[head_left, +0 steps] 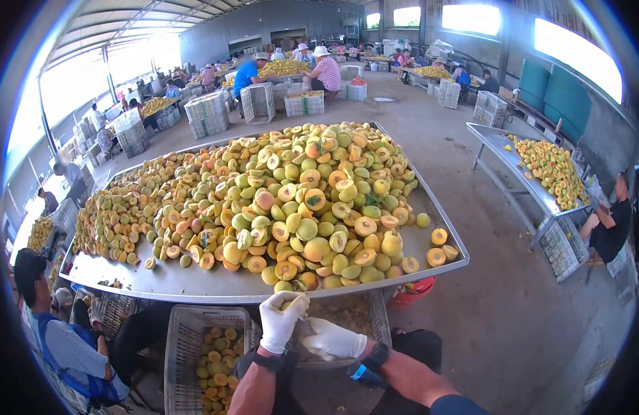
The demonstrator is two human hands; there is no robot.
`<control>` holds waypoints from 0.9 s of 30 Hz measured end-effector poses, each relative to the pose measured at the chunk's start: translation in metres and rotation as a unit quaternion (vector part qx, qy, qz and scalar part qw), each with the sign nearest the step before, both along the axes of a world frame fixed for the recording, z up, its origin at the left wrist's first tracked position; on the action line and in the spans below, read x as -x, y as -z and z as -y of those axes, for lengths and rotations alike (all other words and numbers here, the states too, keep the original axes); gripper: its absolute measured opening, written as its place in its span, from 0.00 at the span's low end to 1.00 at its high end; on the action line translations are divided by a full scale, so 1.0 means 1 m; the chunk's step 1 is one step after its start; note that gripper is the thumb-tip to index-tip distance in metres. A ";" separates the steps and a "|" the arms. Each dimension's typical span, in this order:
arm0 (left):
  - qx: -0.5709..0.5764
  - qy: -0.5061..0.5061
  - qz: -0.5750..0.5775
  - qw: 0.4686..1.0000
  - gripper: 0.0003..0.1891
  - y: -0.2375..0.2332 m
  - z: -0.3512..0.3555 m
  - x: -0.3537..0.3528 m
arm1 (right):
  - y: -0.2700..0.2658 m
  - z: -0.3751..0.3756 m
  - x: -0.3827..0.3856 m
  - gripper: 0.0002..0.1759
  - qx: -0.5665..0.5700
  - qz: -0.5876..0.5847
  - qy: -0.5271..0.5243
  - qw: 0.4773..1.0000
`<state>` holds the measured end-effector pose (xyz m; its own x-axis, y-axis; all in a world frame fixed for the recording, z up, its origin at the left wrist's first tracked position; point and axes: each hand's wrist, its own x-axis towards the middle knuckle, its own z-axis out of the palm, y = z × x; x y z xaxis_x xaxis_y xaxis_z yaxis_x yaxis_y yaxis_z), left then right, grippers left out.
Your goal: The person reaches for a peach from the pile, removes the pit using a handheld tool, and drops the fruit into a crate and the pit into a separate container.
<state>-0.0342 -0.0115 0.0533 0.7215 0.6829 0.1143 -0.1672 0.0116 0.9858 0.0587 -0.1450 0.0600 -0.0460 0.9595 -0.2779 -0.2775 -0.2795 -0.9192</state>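
My left hand (283,321), in a white glove, is closed around a yellow-green stone fruit (286,304) just off the near edge of the metal table (160,280). Close beside it on the right, my gloved right hand (335,339) is closed too. A thin, metal-looking piece shows between the hands, but what the right fingers hold is mostly hidden. A big heap of stone fruit (312,200), apricots or small peaches, many cut in half with orange flesh showing, covers much of the tabletop. Below my hands sits a crate (380,325).
Left of my legs stands a plastic crate (177,360) with fruit halves inside. A red bucket (413,296) is under the table's right corner. A seated person (70,353) is close on the left. Another fruit table (496,138) stands right, with a person (613,221) beside it.
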 end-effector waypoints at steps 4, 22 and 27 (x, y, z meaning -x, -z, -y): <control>0.188 0.019 -0.055 0.980 0.08 0.009 -0.013 -0.002 | 0.037 -0.015 0.008 0.23 -0.025 0.212 0.046 0.976; 0.122 0.113 -0.120 0.979 0.15 0.019 -0.023 -0.009 | 0.025 -0.003 -0.002 0.12 0.011 0.109 0.037 0.993; 0.106 -0.011 0.004 0.994 0.16 0.006 0.007 -0.019 | 0.003 -0.001 -0.013 0.13 0.056 -0.092 0.081 0.991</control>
<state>-0.0147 -0.0184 0.0472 0.7060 0.7077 -0.0277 -0.1778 0.2149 0.9603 0.0713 -0.1442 0.0572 0.0470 0.9222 -0.3838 -0.4863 -0.3145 -0.8152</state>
